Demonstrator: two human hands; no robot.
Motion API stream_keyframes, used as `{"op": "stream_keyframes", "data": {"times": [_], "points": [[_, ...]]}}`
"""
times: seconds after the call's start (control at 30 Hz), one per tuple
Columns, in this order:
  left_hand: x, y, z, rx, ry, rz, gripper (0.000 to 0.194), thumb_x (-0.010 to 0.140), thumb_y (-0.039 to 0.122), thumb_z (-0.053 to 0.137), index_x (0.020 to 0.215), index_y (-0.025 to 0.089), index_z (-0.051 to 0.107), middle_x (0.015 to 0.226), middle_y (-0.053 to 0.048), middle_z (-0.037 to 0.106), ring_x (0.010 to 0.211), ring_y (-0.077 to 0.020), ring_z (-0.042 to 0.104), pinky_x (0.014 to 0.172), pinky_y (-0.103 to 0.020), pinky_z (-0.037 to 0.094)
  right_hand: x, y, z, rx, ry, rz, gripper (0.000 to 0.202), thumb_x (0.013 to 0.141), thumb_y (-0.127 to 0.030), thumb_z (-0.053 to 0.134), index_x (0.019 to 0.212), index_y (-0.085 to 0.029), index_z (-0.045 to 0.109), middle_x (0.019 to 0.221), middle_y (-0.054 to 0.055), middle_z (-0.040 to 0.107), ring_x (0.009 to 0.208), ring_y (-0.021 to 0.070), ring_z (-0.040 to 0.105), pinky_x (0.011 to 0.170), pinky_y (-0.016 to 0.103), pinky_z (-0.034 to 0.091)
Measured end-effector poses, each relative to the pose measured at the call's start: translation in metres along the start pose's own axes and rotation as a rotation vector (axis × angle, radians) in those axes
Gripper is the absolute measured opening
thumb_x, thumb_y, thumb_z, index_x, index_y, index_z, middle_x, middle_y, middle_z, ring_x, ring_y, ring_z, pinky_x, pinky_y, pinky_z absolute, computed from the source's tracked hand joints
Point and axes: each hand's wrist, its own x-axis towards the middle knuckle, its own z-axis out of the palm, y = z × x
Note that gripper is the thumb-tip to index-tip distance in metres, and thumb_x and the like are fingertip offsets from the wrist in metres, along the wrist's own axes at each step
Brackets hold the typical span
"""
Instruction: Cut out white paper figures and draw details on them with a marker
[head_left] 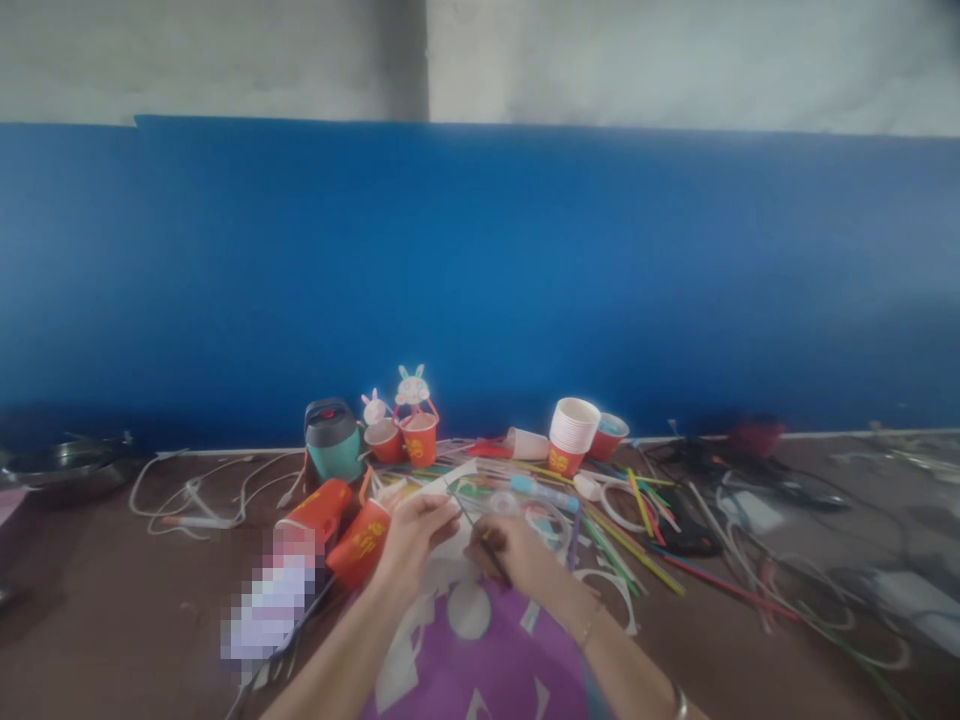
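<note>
My left hand (417, 532) pinches a piece of white paper (453, 546) just left of centre. In my right hand (519, 556) is a pair of scissors (493, 556), its thin blades pointing up and left at the paper beside my left fingers. How far the blades are apart is too blurred to tell. Below both hands lies a purple sheet (510, 655), with a white paper circle (469, 609) and several paper scraps on it. An orange-red paper cup (361, 546) lies tipped over beside my left wrist.
Behind my hands stand a teal jar (334, 455), red cups with rabbit cutouts (412, 388) and a stack of paper cups (574, 430). Coloured sticks (637, 550) and rolls of tape lie to the right. White cables (187, 495) and metal pans (71, 465) are at left.
</note>
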Motion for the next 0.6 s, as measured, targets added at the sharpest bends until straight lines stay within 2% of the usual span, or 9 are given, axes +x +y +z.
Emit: {"op": "stream_keyframes", "data": {"times": [0.2,0.37,0.5,0.6], "points": [[-0.002,0.000,0.004,0.051,-0.042,0.014,0.033,0.048,0.026,0.085,0.075,0.013,0.071,0.071,-0.003,0.067,0.066,-0.0134,0.061,0.070,-0.026,0.048,0.010,0.007,0.007,0.272,0.143,0.057,0.026,0.069,-0.042,0.067,0.073,-0.018,0.058,0.039,-0.007,0.051,0.031,0.0102,0.046,0.033,0.020,0.033],[0.000,-0.009,0.008,0.087,-0.095,0.006,0.040,0.045,0.027,0.087,0.079,0.014,0.071,0.061,-0.001,0.065,0.061,-0.0138,0.059,0.066,-0.026,0.046,0.012,0.011,0.012,0.376,0.208,0.060,0.033,0.064,-0.046,0.069,0.074,-0.016,0.059,0.036,-0.007,0.048,0.030,0.0105,0.044,0.032,0.020,0.033],[-0.004,-0.011,0.007,0.099,-0.135,-0.031,0.027,0.059,0.032,0.082,0.068,0.013,0.067,0.064,-0.003,0.065,0.062,-0.0134,0.059,0.066,-0.026,0.046,0.009,0.009,0.011,0.444,0.243,0.017,0.032,0.067,-0.045,0.067,0.078,-0.016,0.057,0.039,-0.006,0.050,0.034,0.0115,0.047,0.035,0.021,0.034],[-0.007,-0.008,0.007,0.064,-0.116,-0.024,0.026,0.061,0.033,0.080,0.062,0.014,0.063,0.061,0.000,0.061,0.060,-0.0110,0.056,0.065,-0.023,0.046,0.007,0.003,0.011,0.451,0.218,0.024,0.033,0.068,-0.046,0.067,0.079,-0.017,0.054,0.042,-0.006,0.050,0.036,0.0110,0.046,0.037,0.021,0.033]]}}
